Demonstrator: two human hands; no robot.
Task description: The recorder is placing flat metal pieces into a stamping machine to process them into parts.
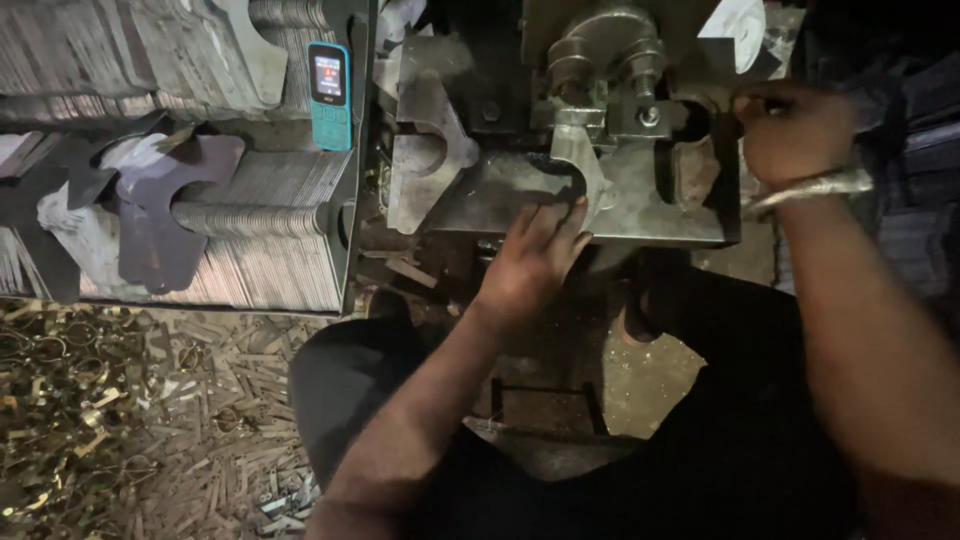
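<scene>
The left hand (532, 252) is seen at the scene's centre, laid palm down with fingers (560, 222) extended and held close together, not curled. The fingertips are pressed on the near edge of a flat grey steel plate with a curved cut-out (530, 195), which lies on the bed of a dark metal press machine (600, 70). Nothing is clamped by this hand; it only rests on the plate.

The right hand (795, 130) is seen at the far right, closed into a fist beside the press tooling. What is gripped inside the fist cannot be told, as the grasp is hidden by the hand's back. A silver metal bangle (815, 187) is worn on that wrist.

A second grey shaped steel blank (425, 150) stands just left of the plate, tilted against the machine. Further left, stacked rows of thin cut steel blanks (250, 230) are held in a rack, with a few dark loose blanks (160, 210) lying on top. A small teal push-button phone with a lit screen (329, 95) is propped upright at the rack's far right edge. On the floor at near left, a heap of brass-coloured metal offcuts and strips (120, 420) is noted.
</scene>
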